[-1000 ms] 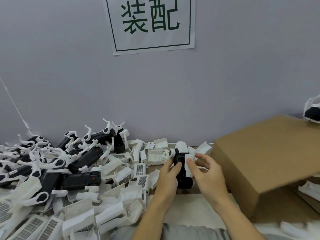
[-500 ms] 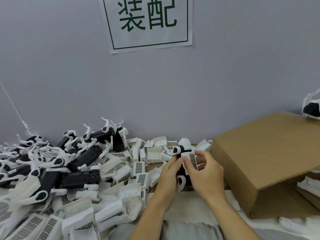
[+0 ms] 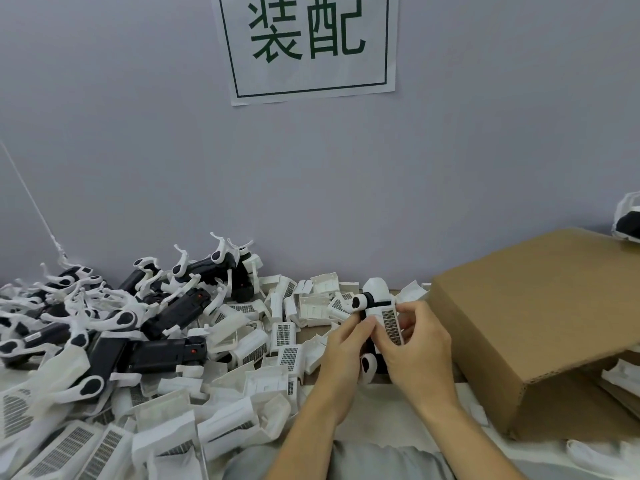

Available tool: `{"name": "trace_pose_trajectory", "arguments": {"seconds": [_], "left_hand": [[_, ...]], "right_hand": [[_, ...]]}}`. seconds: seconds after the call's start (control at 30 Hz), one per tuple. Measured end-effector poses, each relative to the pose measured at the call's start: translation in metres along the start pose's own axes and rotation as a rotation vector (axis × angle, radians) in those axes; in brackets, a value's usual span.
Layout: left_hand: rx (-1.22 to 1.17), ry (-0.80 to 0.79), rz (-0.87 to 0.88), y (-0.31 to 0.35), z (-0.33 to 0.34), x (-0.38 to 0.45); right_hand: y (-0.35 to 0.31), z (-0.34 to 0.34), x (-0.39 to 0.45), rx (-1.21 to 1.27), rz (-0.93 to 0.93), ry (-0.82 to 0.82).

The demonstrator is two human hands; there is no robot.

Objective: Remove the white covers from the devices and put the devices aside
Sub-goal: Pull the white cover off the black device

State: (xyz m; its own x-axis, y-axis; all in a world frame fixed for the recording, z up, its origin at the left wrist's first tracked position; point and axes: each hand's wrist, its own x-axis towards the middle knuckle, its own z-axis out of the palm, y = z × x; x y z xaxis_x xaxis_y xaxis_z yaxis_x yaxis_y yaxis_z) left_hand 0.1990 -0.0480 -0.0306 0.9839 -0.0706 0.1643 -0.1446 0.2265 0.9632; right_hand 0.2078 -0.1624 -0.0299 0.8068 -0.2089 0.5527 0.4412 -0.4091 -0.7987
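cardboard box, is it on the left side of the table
No, the cardboard box sits at the right, while the left holds the pile of devices.

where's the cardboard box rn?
In the head view, the cardboard box sits on the right, lying on its side just right of the right hand, with the wall behind it.

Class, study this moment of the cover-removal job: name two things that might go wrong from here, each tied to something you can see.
1. Both hands, left hand and right hand, hold the black device in the air while the right hand's fingers pull at the white cover; a sudden release may drop the device.
2. The pile of loose covers runs into the stripped devices, so the finished one may get buried or mixed up.
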Motion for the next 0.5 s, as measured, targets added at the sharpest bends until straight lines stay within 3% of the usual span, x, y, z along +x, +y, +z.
{"name": "trace_pose_trajectory", "arguments": {"seconds": [0.23, 0.37, 0.5], "left_hand": [[0.012, 0.115, 0.09, -0.0007, -0.0044, 0.0007], [-0.024, 0.185, 0.067, -0.0034, -0.002, 0.0025], [-0.051, 0.119, 0.043, 0.0001, 0.002, 0.0]], "right_hand": [[-0.0014, 0.0007, -0.0036, 0.07, -0.041, -0.131], [-0.0008, 0.0006, -0.0042, 0.223, 0.109, -0.203], [-0.0029, -0.0001, -0.0023, 0.433, 0.356, -0.323]]}}
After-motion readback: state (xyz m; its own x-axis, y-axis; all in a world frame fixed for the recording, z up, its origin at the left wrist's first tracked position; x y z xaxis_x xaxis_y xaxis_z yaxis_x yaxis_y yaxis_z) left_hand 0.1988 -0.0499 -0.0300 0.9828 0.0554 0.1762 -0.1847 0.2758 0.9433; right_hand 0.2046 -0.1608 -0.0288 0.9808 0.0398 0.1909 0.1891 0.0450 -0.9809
